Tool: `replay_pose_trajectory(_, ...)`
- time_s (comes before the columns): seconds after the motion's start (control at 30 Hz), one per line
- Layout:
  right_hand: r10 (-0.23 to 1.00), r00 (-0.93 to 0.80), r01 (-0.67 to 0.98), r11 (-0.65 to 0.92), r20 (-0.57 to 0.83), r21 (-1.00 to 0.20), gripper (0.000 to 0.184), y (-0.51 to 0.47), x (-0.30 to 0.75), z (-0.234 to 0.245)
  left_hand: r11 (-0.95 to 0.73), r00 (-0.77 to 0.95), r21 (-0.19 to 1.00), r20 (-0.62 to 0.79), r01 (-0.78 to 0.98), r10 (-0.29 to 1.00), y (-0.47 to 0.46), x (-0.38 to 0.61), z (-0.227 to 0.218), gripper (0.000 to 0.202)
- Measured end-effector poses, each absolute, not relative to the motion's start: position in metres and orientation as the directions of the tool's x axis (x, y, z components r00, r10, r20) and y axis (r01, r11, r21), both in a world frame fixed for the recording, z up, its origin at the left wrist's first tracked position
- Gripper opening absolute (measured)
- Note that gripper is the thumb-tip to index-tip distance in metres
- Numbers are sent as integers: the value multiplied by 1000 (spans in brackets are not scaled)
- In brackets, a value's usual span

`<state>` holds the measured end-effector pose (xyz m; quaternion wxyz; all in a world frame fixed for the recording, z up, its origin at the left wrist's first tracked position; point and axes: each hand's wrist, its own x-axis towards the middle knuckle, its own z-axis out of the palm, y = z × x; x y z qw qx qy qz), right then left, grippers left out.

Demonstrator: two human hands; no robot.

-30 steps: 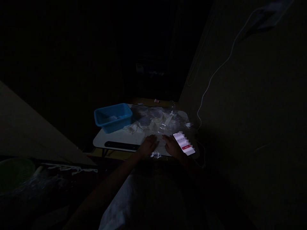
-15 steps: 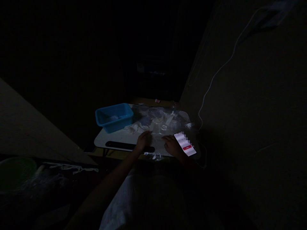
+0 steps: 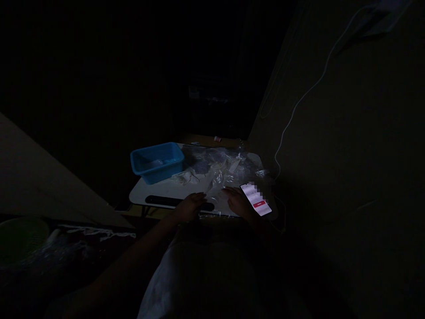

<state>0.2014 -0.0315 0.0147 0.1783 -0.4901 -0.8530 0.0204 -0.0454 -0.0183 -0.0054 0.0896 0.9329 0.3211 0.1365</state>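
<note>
In dim light, my left hand (image 3: 191, 206) rests near the front edge of a white folding table (image 3: 139, 192), beside its dark slot. Its fingers look stretched out toward the right. My right hand (image 3: 236, 203) lies left of a lit phone (image 3: 255, 200), fingers apart and reaching inward. Between both hands a clear plastic sheet or bag (image 3: 215, 193) is spread on the tabletop, and my fingertips are at its sides. Darkness hides whether they pinch it. Crumpled clear plastic (image 3: 229, 159) with pale pieces is heaped behind.
A blue plastic basin (image 3: 157, 164) with something clear inside stands at the table's left back. A crumpled whitish item (image 3: 187, 176) lies beside it. A white cable (image 3: 299, 103) hangs along the right wall. A green basket (image 3: 23, 239) is at the lower left.
My left hand has moved left and closer to my body. The plastic between my hands shows more, with its shiny folds shifted. My right hand has barely moved.
</note>
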Motion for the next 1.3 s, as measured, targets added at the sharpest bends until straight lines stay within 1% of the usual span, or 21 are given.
replay_pose_trajectory(0.13, 841, -460, 813, 528, 286, -245, 60, -32, 211, 9, -785, 768, 221, 177, 579, 616, -26, -48, 3, 45)
replay_pose_trajectory(0.27, 846, -470, 796, 530, 253, -293, 60, -36, 222, 7, -783, 789, 202, 68, 588, 611, -33, -51, 13, 58)
replay_pose_trajectory(0.33, 844, -478, 791, 534, 242, -299, 60, -39, 226, 7, -770, 781, 197, 29, 607, 624, -36, -51, 16, 63)
replay_pose_trajectory(0.43, 849, -471, 799, 525, 238, -294, 61, -43, 229, 7, -761, 773, 180, 11, 623, 635, -38, -50, 18, 68)
replay_pose_trajectory(0.57, 825, -501, 779, 561, 260, -280, 62, -44, 231, 3, -770, 774, 128, 22, 625, 632, -39, -49, 15, 63)
replay_pose_trajectory(0.7, 787, -549, 745, 614, 283, -263, 65, -46, 233, 3, -775, 772, 85, 71, 626, 632, -37, -49, 7, 59)
replay_pose_trajectory(0.83, 792, -557, 760, 607, 248, -233, 68, -56, 239, 9, -794, 785, 59, 117, 606, 608, -34, -49, 2, 57)
replay_pose_trajectory(0.97, 774, -599, 751, 632, 206, -190, 68, -68, 247, 14, -812, 804, 74, 116, 579, 583, -32, -49, 5, 60)
replay_pose_trajectory(1.13, 746, -636, 731, 664, 197, -155, 62, -78, 250, 14, -798, 788, 111, 122, 593, 603, -32, -47, 6, 64)
replay_pose_trajectory(1.2, 755, -625, 742, 654, 197, -150, 63, -78, 249, 12, -796, 784, 121, 138, 594, 606, -31, -46, 4, 66)
replay_pose_trajectory(1.3, 781, -595, 770, 622, 191, -143, 69, -73, 246, 8, -792, 774, 139, 165, 595, 611, -27, -43, 0, 68)
